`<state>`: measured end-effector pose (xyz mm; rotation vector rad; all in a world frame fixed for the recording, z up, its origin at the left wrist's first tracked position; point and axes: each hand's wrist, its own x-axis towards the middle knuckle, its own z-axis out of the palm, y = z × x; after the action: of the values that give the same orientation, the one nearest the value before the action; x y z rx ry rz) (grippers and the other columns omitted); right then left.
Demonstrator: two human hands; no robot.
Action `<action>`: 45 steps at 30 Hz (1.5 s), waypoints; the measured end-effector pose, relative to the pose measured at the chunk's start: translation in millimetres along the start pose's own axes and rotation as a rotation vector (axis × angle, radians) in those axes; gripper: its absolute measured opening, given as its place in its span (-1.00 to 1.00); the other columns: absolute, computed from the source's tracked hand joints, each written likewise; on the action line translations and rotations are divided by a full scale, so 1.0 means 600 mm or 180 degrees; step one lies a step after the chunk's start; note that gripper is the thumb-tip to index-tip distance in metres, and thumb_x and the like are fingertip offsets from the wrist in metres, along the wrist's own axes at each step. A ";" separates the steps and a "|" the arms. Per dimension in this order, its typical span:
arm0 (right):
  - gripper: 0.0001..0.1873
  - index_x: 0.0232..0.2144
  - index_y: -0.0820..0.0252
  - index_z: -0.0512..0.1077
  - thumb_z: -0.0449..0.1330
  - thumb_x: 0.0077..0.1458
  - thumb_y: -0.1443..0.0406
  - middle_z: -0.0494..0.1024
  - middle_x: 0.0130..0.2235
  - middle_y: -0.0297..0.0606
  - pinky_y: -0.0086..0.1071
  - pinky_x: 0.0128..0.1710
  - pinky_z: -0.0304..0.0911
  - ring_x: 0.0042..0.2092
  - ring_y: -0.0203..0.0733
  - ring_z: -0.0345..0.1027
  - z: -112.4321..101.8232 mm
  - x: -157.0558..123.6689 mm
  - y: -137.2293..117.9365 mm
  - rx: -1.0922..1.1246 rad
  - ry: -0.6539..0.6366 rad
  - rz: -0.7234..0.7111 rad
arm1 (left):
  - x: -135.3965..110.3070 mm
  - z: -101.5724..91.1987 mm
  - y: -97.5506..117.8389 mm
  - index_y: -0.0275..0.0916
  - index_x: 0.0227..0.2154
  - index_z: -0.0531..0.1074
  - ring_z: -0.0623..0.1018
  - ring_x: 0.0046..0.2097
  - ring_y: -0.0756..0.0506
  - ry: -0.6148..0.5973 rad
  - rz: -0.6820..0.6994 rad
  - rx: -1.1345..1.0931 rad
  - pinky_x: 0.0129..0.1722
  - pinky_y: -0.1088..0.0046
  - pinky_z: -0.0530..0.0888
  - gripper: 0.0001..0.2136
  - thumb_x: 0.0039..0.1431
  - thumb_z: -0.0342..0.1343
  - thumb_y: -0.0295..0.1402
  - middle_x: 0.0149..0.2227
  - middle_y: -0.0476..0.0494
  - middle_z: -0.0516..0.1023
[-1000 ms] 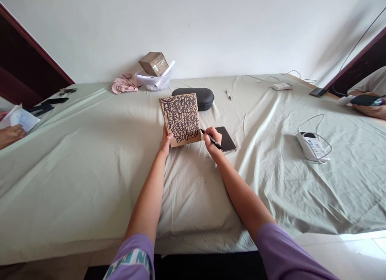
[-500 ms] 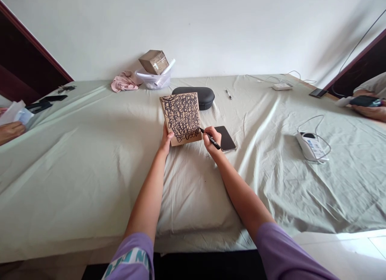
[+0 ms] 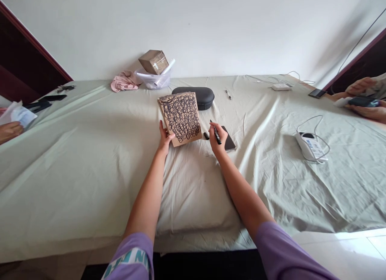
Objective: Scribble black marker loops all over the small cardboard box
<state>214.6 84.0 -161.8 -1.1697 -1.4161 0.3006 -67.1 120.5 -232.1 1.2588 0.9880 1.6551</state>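
The left hand (image 3: 165, 138) grips the lower edge of a kraft-paper card (image 3: 180, 117) covered in black scribbles, holding it tilted above a pale green bedsheet (image 3: 193, 191). Just right of the card, the right hand (image 3: 217, 137) clasps a black marker (image 3: 216, 134) over a smartphone (image 3: 229, 143).

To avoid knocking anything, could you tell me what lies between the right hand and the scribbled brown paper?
In the head view, a small black cap lies on the bedsheet between the right hand and the brown paper.
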 end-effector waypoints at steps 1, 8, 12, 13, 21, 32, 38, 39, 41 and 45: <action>-0.70 -0.12 0.11 0.58 0.07 0.38 0.17 0.69 -0.22 -0.15 -0.10 0.04 0.35 -0.10 0.02 0.56 -0.003 0.003 0.006 -0.0298 -0.0111 -0.0032 | 0.000 -0.003 -0.004 0.06 0.61 -0.19 0.56 0.21 -0.32 0.0011 -0.0030 0.0003 0.26 0.05 0.53 0.31 -0.16 0.48 -0.04 0.18 -0.21 0.49; -0.57 0.15 0.09 0.54 0.25 0.24 0.27 0.68 0.17 -0.03 0.20 0.27 0.04 0.31 0.36 0.20 -0.010 0.000 0.023 -0.1759 -0.1502 0.0151 | -0.010 0.005 -0.004 0.22 0.58 -0.25 0.44 0.36 -0.37 -0.0367 0.0108 0.0153 0.31 0.03 0.49 0.39 -0.24 0.57 -0.13 0.44 -0.25 0.25; -0.62 0.10 0.13 0.49 0.14 0.25 0.33 0.69 0.02 -0.04 -0.01 0.13 0.23 0.05 0.13 0.43 -0.008 0.011 0.021 -0.1116 -0.1123 0.0162 | -0.005 0.011 0.009 0.22 0.58 -0.22 0.30 0.48 -0.42 -0.0416 0.0079 0.0369 0.37 -0.02 0.39 0.48 -0.37 0.63 0.06 0.48 -0.29 0.14; -0.64 0.09 0.13 0.48 0.13 0.27 0.30 0.68 -0.02 -0.06 -0.07 0.07 0.29 -0.02 0.06 0.46 -0.009 0.017 0.017 -0.0751 -0.0916 0.0054 | -0.002 0.012 0.017 0.21 0.57 -0.18 0.27 0.49 -0.42 -0.0313 0.0143 0.0444 0.37 -0.01 0.38 0.46 -0.37 0.62 0.11 0.47 -0.28 0.14; -0.81 0.00 0.05 0.51 0.26 0.36 0.23 0.65 -0.12 -0.25 -0.21 -0.16 0.47 -0.29 -0.20 0.49 -0.031 0.055 -0.103 0.0756 0.0080 -0.1108 | -0.013 0.091 0.178 -0.12 0.34 0.22 0.41 -0.14 -0.14 0.1772 0.1953 0.1220 -0.09 0.27 0.40 -0.09 0.08 0.39 0.27 -0.18 -0.05 0.31; -0.76 0.08 -0.05 0.57 0.30 0.40 0.24 0.64 -0.07 -0.23 -0.20 -0.10 0.51 -0.10 -0.12 0.58 -0.041 0.030 -0.200 0.1140 -0.0304 -0.2219 | -0.066 0.183 0.307 -0.16 -0.22 0.56 0.55 -0.40 0.02 -0.0104 0.1581 0.0358 -0.44 0.54 0.42 -0.68 0.36 0.32 0.02 -0.35 -0.04 0.60; -0.70 -0.24 0.06 0.57 0.17 0.40 0.04 0.30 -0.52 -0.42 -0.34 -0.47 0.13 -0.50 -0.27 0.20 -0.055 0.033 -0.206 0.2442 -0.0295 -0.0725 | -0.057 0.172 0.319 -0.17 -0.29 0.56 0.46 -0.52 0.09 0.0273 0.1595 -0.0076 -0.56 0.62 0.34 -0.66 0.30 0.39 0.01 -0.42 0.00 0.55; -0.73 -0.25 0.05 0.55 0.19 0.36 0.05 0.22 -0.56 -0.46 -0.35 -0.51 0.04 -0.54 -0.29 0.10 -0.057 0.035 -0.207 0.2662 -0.0383 -0.0625 | -0.056 0.171 0.319 -0.17 -0.28 0.56 0.46 -0.52 0.09 0.0288 0.1578 -0.0085 -0.57 0.62 0.34 -0.66 0.29 0.39 0.02 -0.42 0.00 0.56; -0.78 -0.26 0.03 0.51 0.23 0.29 0.06 0.10 -0.58 -0.51 -0.36 -0.53 -0.06 -0.58 -0.32 -0.03 -0.062 0.038 -0.211 0.2924 -0.0531 -0.0519 | -0.055 0.170 0.318 -0.16 -0.28 0.56 0.46 -0.51 0.09 0.0342 0.1546 -0.0074 -0.57 0.62 0.33 -0.64 0.27 0.40 0.05 -0.42 0.00 0.55; -0.78 -0.35 0.01 0.42 0.25 0.20 0.05 0.12 -0.56 -0.49 -0.36 -0.54 -0.03 -0.58 -0.32 -0.01 -0.067 0.038 -0.222 0.2780 -0.0805 -0.0283 | -0.060 0.174 0.318 -0.14 -0.27 0.56 0.44 -0.50 0.07 0.0377 0.1520 0.0024 -0.54 0.58 0.35 -0.64 0.28 0.38 0.07 -0.41 0.00 0.54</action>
<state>193.1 22.4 -37.0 -0.3558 -1.3194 0.9193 13.2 29.8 -48.0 1.4973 0.7998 2.1098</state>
